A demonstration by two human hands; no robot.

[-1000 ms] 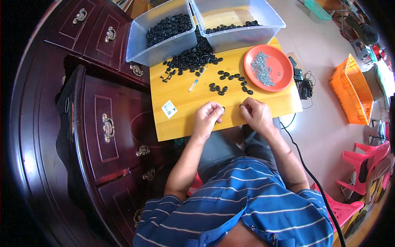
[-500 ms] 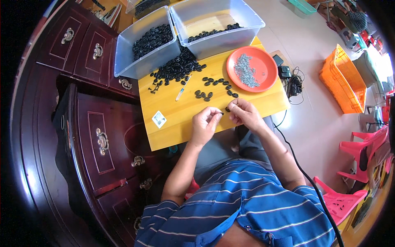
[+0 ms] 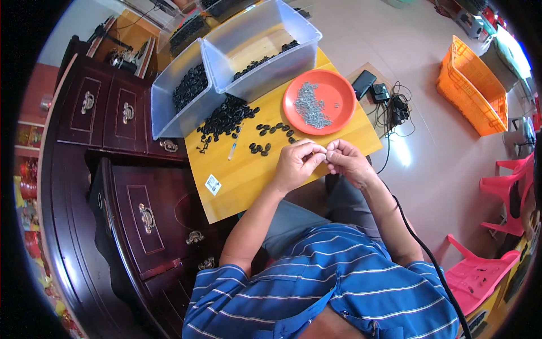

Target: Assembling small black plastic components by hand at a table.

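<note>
My left hand [image 3: 296,164] and my right hand [image 3: 347,161] meet fingertip to fingertip over the near edge of a yellow wooden board [image 3: 254,175], pinching something small that the fingers hide. Just beyond them lie several loose small black parts [image 3: 271,133] and a larger heap of black parts [image 3: 226,116]. An orange round plate [image 3: 339,113] with a pile of small grey metal pieces [image 3: 313,107] sits right of the hands. A thin pale pen-like tool [image 3: 233,148] lies on the board.
Two clear plastic bins stand at the board's far edge, the left bin [image 3: 169,107] full of black parts, the right bin [image 3: 271,62] nearly bare. Dark wooden drawers [image 3: 141,209] are at left. An orange crate [image 3: 471,93], pink plastic chairs [image 3: 511,186], cables and chargers [image 3: 389,104] lie on the floor.
Both hands have lifted off the board and drawn together, fingertips touching. The view has tilted, so the board and bins sit higher and further left.
</note>
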